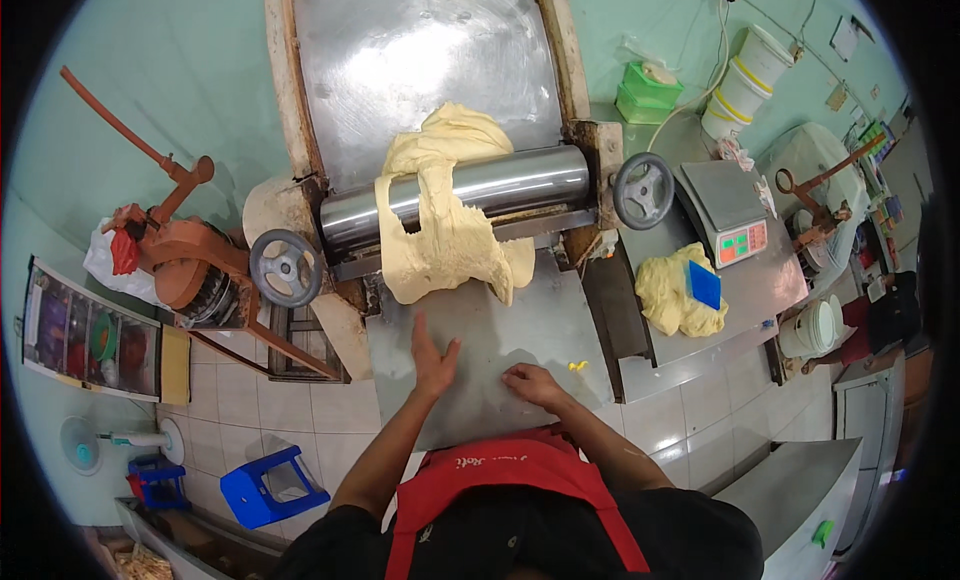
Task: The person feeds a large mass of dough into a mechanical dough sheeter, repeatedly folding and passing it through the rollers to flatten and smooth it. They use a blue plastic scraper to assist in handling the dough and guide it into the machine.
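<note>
A torn, sagging sheet of pale yellow dough (pixel 440 230) drapes over the steel roller (pixel 530 180) of a dough-rolling machine. Its ragged lower end hangs toward the metal table (pixel 390 380) in front of me, and a thick fold is bunched behind the roller. My left hand (pixel 434 365) is just below the dough, apart from it, fingers stretched out and nothing in it. To the right, my right hand (pixel 535 386) hovers over the table with its fingers curled in; I see nothing held. Small yellow dough scraps (pixel 577 366) lie right of that hand.
Handwheels (pixel 286 268) (pixel 643 191) flank the roller. On the right-hand side table, a dough lump (pixel 668 298) with a blue scraper (pixel 704 285) lies near a digital scale (pixel 735 215). A blue stool (pixel 270 490) stands at lower left. Another person (pixel 885 315) is at far right.
</note>
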The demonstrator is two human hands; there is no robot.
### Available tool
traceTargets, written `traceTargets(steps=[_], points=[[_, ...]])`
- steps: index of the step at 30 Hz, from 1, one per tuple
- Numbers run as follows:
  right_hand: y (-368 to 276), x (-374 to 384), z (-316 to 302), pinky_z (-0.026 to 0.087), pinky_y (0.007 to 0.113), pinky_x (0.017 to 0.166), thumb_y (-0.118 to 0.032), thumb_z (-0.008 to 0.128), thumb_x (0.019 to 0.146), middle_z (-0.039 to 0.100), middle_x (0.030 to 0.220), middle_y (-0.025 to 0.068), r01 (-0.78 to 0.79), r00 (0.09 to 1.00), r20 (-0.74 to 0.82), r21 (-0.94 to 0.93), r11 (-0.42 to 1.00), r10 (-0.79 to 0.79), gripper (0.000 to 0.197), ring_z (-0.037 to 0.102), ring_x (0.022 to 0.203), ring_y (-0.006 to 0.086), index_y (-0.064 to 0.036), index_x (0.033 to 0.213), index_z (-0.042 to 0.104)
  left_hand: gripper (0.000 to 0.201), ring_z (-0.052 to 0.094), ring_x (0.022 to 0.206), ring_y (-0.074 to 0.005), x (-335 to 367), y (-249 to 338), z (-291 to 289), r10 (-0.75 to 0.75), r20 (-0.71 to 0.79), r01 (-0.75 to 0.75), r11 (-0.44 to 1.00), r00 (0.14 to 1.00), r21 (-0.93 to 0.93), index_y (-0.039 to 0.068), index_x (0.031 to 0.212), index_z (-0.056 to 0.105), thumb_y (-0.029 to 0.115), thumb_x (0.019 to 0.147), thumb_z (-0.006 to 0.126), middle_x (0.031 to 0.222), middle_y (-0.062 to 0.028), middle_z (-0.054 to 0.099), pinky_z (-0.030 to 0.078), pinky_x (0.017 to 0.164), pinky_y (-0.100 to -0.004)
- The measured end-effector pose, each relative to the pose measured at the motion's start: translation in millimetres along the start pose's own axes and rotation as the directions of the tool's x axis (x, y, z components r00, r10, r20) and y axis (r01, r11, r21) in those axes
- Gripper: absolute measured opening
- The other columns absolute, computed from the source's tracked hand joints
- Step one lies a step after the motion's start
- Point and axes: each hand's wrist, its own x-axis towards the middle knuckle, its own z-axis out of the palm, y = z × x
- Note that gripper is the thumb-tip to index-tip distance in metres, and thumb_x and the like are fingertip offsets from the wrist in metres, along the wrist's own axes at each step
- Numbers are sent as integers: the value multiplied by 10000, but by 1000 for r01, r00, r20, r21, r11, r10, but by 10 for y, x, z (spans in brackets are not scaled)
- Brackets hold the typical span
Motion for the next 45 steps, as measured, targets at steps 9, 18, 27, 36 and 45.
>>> traceTargets(steps=[9,18,27,36,45], points=[[-551,1055,-1307,465,271,661,-459,675,990,614,1014,-8,39,985,-167,410,911,33,673,566,840,100,-112,1528,469,872,520,1399,-325,1471,-464,-214,-136,108,165,929,985,-330,-16,1566,359,291,901,830,1585,-190,474,428,1155,-444],[-512,2161,-1802,480,373,880,-425,693,955,625,1367,35,-6,982,-173,369,929,75,601,577,1199,196,-132,1459,546,513,498,1426,-311,1606,-1155,359,-116,185,52,946,976,319,106,1560,469,348,1110,519,1585,-134,498,381,1191,-444],[-663,2330,-1298,499,351,955,-242,659,929,669,1310,73,172,970,91,390,905,-224,528,634,1129,207,-12,1402,608,527,512,1428,-221,1167,-303,532,-405,563,671,203,720,-713,122,1541,468,437,1119,449,1548,-55,536,435,1179,-424],[-429,798,-549,521,378,1052,-230,556,881,709,1254,152,-144,888,406,694,706,-218,541,670,1195,266,30,1348,640,460,643,1257,-233,-468,-204,-505,-186,553,430,831,812,-352,89,1467,553,291,1058,621,1410,-91,641,513,1090,-422],[-1603,-82,-374,500,514,1126,-384,507,975,601,1460,203,-235,657,190,971,40,-729,663,624,1305,354,11,1508,490,417,636,1175,-142,1116,2270,-1871,-274,704,704,559,655,-437,70,1391,619,207,1004,692,1292,-47,663,526,1047,-338]])
